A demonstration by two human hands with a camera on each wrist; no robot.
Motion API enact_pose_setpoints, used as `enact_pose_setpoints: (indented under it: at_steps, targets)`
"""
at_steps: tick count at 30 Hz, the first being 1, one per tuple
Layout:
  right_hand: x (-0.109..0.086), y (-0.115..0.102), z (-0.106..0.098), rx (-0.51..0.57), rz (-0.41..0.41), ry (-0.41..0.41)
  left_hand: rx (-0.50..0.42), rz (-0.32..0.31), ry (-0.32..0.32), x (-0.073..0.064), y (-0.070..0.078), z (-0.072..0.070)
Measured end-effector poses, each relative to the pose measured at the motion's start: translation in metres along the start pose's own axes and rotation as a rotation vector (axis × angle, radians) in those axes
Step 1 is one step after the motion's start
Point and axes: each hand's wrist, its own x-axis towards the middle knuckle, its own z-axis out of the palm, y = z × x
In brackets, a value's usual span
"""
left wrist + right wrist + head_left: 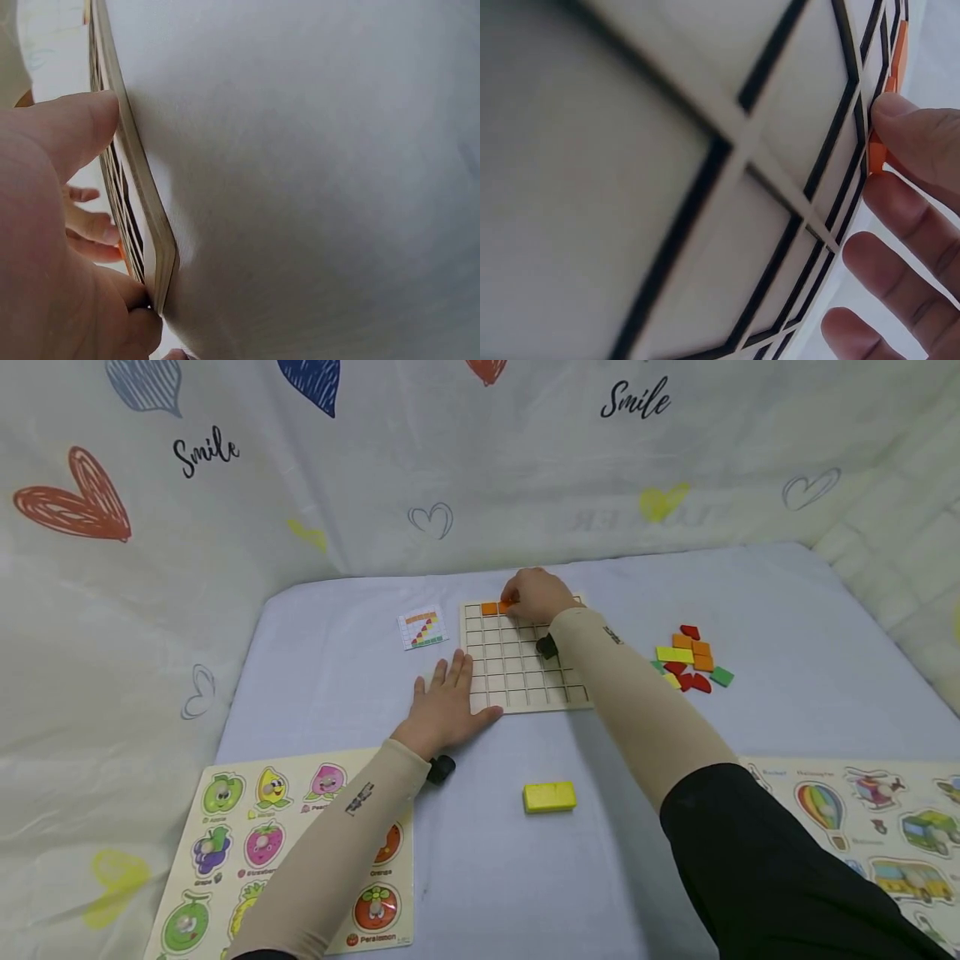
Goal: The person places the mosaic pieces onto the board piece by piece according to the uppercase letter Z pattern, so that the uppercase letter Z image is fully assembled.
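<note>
A wooden grid board (pixel 517 668) lies on the white cloth, an orange square tile (pixel 489 608) in its top row at the left. Over that same row, my right hand (pixel 538 597) pinches another orange tile (pixel 877 156) between thumb and finger, at the board's far edge. My left hand (pixel 444 706) rests at the board's near left corner, fingers spread and straight. In the left wrist view its thumb (pixel 94 124) lies against the board's wooden edge (pixel 139 161). Left of the board is a small pattern card (pixel 423 627) with a coloured figure.
Loose red, orange, yellow and green tiles (pixel 701 662) lie in a pile right of the board. A yellow block (pixel 549 797) sits nearer the front. A fruit picture board (pixel 300 852) is at front left, a vehicle picture board (pixel 873 827) at front right.
</note>
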Motion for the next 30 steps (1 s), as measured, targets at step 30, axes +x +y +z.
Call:
enact_pose_setpoints:
  at_steps: [30]
  targets:
    - [-0.116, 0.125, -0.049, -0.027, 0.245, -0.042, -0.012, 0.021, -0.045, -0.004, 0.007, 0.0]
